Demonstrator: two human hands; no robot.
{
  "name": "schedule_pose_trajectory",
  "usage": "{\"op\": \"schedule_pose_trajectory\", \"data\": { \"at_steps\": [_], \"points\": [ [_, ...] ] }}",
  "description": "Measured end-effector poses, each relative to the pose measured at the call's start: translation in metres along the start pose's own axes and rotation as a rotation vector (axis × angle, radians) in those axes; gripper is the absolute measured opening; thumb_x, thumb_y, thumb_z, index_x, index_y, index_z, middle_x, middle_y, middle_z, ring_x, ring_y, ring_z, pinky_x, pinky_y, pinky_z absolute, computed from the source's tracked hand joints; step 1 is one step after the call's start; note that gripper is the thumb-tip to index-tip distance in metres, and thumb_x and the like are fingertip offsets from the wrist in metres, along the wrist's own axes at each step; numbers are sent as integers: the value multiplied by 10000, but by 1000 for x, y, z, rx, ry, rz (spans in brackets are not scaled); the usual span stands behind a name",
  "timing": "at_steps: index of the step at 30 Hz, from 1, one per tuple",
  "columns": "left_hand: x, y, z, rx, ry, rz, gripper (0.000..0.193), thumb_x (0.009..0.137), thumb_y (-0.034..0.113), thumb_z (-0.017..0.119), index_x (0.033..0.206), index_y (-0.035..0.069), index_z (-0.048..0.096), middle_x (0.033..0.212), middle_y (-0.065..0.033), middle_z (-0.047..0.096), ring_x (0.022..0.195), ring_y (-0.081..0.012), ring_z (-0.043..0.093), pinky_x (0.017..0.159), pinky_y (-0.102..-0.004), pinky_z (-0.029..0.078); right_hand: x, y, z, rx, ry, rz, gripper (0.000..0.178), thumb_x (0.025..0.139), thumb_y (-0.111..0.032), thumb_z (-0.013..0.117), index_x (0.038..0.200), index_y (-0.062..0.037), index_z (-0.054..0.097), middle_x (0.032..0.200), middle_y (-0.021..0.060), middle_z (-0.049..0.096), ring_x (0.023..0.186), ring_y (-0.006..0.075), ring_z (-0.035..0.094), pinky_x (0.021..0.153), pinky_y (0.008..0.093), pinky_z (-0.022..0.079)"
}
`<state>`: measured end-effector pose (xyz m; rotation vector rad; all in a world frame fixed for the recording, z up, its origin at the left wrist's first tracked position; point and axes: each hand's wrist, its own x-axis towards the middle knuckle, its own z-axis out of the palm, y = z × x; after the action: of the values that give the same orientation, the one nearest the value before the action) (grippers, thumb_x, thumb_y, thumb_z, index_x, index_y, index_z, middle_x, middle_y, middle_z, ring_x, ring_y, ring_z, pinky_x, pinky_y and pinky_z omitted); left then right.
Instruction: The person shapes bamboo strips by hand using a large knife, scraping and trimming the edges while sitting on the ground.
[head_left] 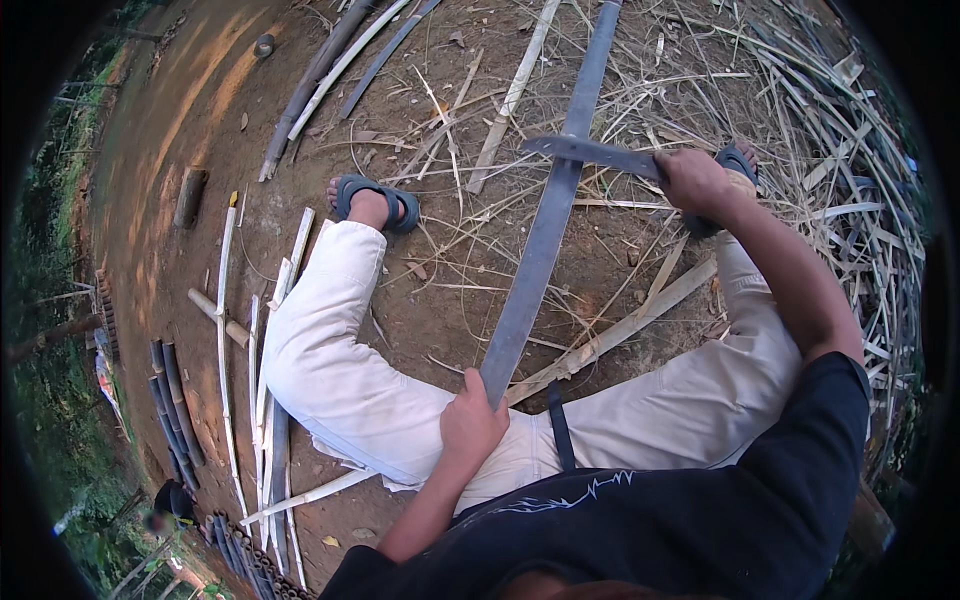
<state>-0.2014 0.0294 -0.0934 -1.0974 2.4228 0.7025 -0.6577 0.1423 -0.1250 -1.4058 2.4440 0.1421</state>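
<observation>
Grey bamboo strip (545, 225), cream trousers (345, 375), dark blue sandals (376, 200), reddish-brown earth (200, 90).

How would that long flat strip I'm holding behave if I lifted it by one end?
The long strip looks thin and flat, so it would probably bow and sag. It seems light for its length. The left hand grips its near end while the right hand lays a blade across it; the smooth face may slide.
</observation>
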Motion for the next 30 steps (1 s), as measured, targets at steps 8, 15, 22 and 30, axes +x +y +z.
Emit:
{"op": "schedule_pose_trajectory", "data": {
  "at_steps": [8,15,22,30],
  "points": [
    [7,-2,-11,-129,-162,-57,559,807,206,702,1214,-29,399,894,-325,659,887,-498,655,791,-561,520,15,3,10,29,-15,136,231,842,-107,573,1039,-20,659,886,211,702,817,378,700,763,484,562],
    [11,-2,-17,-199,-193,-37,531,816,192,683,1211,-32,407,937,-331,661,915,-508,646,814,-558,510,9,7,5,43,-32,137,204,859,-119,568,1033,-25,619,872,201,694,844,386,691,770,507,548],
    [13,-3,-14,-229,-224,-64,523,814,207,682,1196,-32,418,941,-339,660,928,-510,645,834,-558,507,1,5,10,-66,-24,-46,265,843,-107,581,1090,-24,623,869,201,699,833,380,693,764,484,552],
    [7,11,-15,-99,-117,-118,494,803,211,693,1145,-32,433,864,-308,672,834,-485,673,769,-564,530,-6,-14,-4,-84,-36,-167,389,798,-93,591,1181,-36,629,876,199,710,846,366,702,794,466,563]
  ]
}}
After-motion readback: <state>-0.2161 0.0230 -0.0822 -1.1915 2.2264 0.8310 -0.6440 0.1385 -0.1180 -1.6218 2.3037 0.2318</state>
